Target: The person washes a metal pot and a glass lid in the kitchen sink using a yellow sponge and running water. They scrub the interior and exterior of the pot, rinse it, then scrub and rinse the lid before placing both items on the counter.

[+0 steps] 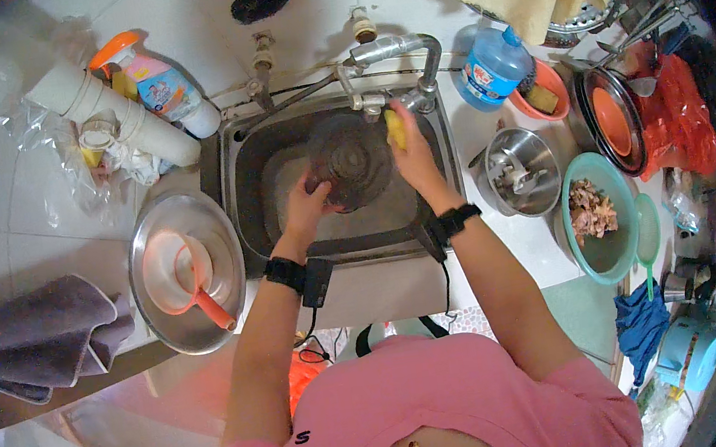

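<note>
Over the stainless-steel sink (345, 230), my left hand (306, 208) grips the near-left rim of a dark, see-through round dish or lid (353, 163). Rings show around its middle; I cannot tell which of the two it is. A yellow sponge (395, 129) is held in my right hand (419, 160), just right of the round piece and below the metal faucet (399, 48). The sponge looks apart from the rim. Cloudy liquid or a wet grey surface shows in the basin beneath.
Left of the sink, a steel basin (165, 333) holds an orange-handled strainer or ladle (213, 309). At right stand a steel pot (551, 194), a green bowl (628, 215) of chopped meat (592, 209) and a blue bottle (494, 73). A spray bottle (167, 89) leans back left.
</note>
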Available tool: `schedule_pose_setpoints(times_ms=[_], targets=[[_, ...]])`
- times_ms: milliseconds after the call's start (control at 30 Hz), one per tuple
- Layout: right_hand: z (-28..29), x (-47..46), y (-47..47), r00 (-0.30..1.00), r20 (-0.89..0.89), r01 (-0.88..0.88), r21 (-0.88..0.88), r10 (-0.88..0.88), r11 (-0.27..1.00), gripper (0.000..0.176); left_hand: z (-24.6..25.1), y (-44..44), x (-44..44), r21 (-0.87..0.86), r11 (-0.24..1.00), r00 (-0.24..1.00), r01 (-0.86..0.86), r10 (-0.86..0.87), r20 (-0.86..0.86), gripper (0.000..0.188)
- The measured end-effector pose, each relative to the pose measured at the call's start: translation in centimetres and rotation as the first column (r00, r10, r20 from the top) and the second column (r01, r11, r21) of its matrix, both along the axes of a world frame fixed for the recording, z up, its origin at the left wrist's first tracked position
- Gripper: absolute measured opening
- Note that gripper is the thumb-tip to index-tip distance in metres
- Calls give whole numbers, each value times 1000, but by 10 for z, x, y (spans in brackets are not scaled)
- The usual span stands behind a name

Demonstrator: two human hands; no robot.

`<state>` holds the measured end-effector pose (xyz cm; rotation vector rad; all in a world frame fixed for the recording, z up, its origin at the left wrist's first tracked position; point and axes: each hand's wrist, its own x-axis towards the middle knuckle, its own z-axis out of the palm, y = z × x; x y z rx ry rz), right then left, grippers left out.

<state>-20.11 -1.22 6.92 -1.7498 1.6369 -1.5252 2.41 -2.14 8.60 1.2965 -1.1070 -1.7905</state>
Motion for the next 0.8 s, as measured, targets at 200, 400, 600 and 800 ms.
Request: schedule_pose_setpoints(times_ms=[200, 400, 600, 800], targets=[[-27, 24, 15, 848, -529, 120, 216, 13, 969, 57, 0, 14, -13, -2, 997, 984, -81, 79, -161, 45], [-22, 24, 21, 985, 50, 154, 182, -166, 971, 45, 2, 15, -12, -14, 998, 996, -65, 64, -58, 41], [2, 55, -18, 999, -46, 15, 77, -12, 997, 42, -9, 20, -23, 44, 997, 998, 63, -63, -7, 40], [7, 82, 26, 951, -1, -306, 131, 308, 943, 38, -12, 17, -21, -57, 998, 999, 35, -37, -36, 36]])
